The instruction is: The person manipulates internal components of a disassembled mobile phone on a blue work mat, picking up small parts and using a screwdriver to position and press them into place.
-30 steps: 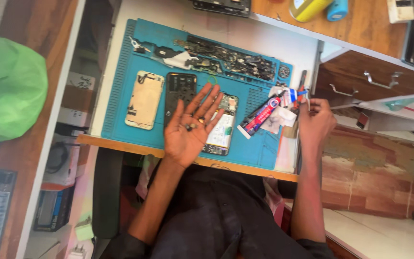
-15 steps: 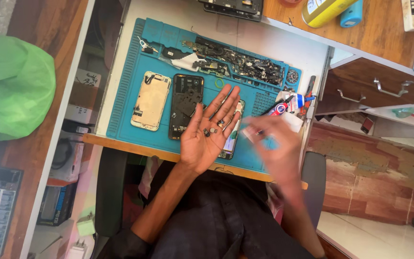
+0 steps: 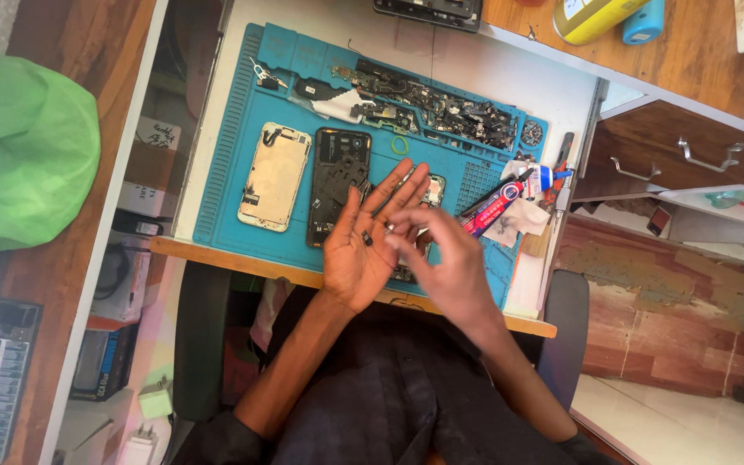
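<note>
On the blue work mat lie a pale phone back panel, a dark opened phone body, a row of small dark parts along the far edge and a red-and-blue glue tube on crumpled tissue at the right. Nothing stands between the hands and the mat. The left hand is held palm up and flat above the mat's near edge, fingers spread, with tiny dark screws resting on the palm. The right hand reaches across, its fingertips at the left palm; it is motion-blurred, so whether it pinches anything cannot be told. Another phone part lies mostly hidden beneath both hands.
</note>
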